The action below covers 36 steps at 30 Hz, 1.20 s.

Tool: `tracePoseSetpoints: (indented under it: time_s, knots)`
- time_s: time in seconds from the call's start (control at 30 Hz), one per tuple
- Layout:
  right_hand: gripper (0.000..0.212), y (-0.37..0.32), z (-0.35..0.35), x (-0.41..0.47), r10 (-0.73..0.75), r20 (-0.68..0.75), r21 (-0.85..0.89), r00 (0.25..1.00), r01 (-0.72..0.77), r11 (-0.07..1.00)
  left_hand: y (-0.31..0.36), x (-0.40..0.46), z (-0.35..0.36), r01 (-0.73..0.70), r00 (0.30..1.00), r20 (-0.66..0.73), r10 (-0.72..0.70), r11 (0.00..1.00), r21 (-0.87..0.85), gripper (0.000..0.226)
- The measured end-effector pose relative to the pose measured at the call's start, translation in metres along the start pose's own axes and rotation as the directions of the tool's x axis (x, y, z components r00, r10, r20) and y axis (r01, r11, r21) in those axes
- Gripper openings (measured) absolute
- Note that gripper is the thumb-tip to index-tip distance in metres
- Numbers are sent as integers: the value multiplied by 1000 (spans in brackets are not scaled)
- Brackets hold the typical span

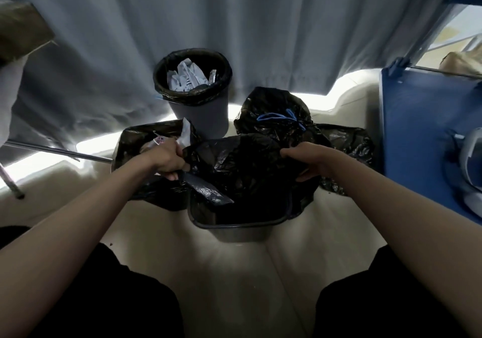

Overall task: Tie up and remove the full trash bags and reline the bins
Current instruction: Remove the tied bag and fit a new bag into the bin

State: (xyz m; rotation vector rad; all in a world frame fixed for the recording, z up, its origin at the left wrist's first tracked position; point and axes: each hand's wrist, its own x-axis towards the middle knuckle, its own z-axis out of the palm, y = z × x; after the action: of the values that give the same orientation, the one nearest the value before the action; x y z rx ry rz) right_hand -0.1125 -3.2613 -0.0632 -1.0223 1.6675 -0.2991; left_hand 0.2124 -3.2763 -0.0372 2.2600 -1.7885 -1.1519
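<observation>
Black liner hides both hands' fingertips and the bin interior.

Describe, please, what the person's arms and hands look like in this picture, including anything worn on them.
Both forearms are bare from the frame edge to the wrist, with no sleeves in view. The left hand and right hand wear no gloves; no watch, bracelet or ring is visible. The fingers are partly hidden in black plastic. Dark clothing shows at the bottom.
</observation>
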Motion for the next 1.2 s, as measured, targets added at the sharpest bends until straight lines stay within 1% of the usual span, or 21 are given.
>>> tracePoseSetpoints:
  time_s: [0.07, 0.1, 0.2, 0.27, 0.33, 0.4, 0.47, 0.5, 0.53, 0.57, 0.6, 0.67, 0.7, 0.73, 0.8, 0.83, 0.9, 1.0, 1.07, 1.13, 1.2]
  knots:
    - [33, 2, 0, -5, 38, 21, 38, 999, -38, 999, 0, -7, 5, 28, 999, 19, -27, 996, -90, 33]
    - [31, 3, 0, -7, 45, 17, 61, 999, -46, 997, -2, -9, 5, 39, 999, 41, -34, 988, -150, 34]
    - [11, 5, -5, -10, 64, 54, 135, 996, -71, 988, -8, -16, 0, 85, 991, 121, -55, 961, -263, 38]
    - [4, 11, -9, -10, 88, 91, 145, 992, -101, 984, -12, -19, -2, 98, 988, 144, -62, 961, -259, 39]
    - [14, 21, -12, -8, 107, 87, 131, 990, -118, 984, -14, -25, -1, 90, 990, 124, -68, 978, -188, 39]
    - [15, 31, -13, -8, 118, 78, 125, 990, -127, 984, -20, -26, 2, 12, 999, 31, -12, 1000, 13, 43]
    - [10, 39, -12, -5, 117, 65, 167, 991, -126, 978, -22, -25, 5, -151, 979, -88, 185, 942, 300, 56]
    - [15, 41, -11, -4, 118, 61, 191, 991, -128, 973, -20, -28, 7, -253, 939, -127, 320, 892, 375, 58]
    - [19, 42, -10, -5, 118, 69, 215, 991, -130, 968, -15, -32, 8, -370, 887, -125, 445, 845, 386, 53]
    - [20, 43, -9, -5, 116, 76, 232, 990, -130, 964, -8, -37, 10, -489, 835, -75, 546, 797, 355, 43]
    - [21, 43, -7, -7, 115, 85, 232, 990, -132, 964, -2, -43, 11, -577, 802, 22, 597, 764, 289, 34]
    - [26, 42, -4, -12, 122, 102, 205, 987, -141, 969, 4, -55, 12, -608, 785, 288, 548, 770, 192, 35]
    - [27, 41, -3, -14, 127, 110, 179, 986, -146, 973, 3, -57, 13, -607, 774, 388, 500, 759, 234, 42]
    - [28, 40, -1, -16, 131, 118, 151, 984, -148, 977, 0, -55, 15, -619, 766, 443, 466, 721, 311, 50]
    - [31, 41, 4, -18, 123, 131, 114, 984, -138, 984, -8, -49, 22, -652, 752, 481, 452, 617, 440, 53]
    - [30, 41, 6, -19, 111, 137, 112, 984, -126, 986, -11, -46, 25, -669, 741, 482, 467, 579, 467, 50]
    - [28, 40, 9, -18, 98, 104, 120, 990, -110, 987, -14, -40, 28, -676, 736, 465, 492, 563, 475, 44]
    - [29, 41, 9, -13, 77, -25, 169, 997, -71, 983, -12, -39, 30, -676, 737, 418, 531, 553, 488, 37]
    - [34, 43, 6, -10, 57, -123, 242, 991, -26, 970, -6, -39, 34, -671, 730, 344, 591, 524, 525, 35]
    - [33, 45, 1, -13, 51, -190, 312, 981, 11, 950, 1, -40, 38, -673, 695, 268, 667, 474, 567, 34]
    - [24, 43, -4, -22, 60, -203, 372, 977, 21, 928, 6, -39, 39, -690, 654, 220, 723, 453, 565, 29]
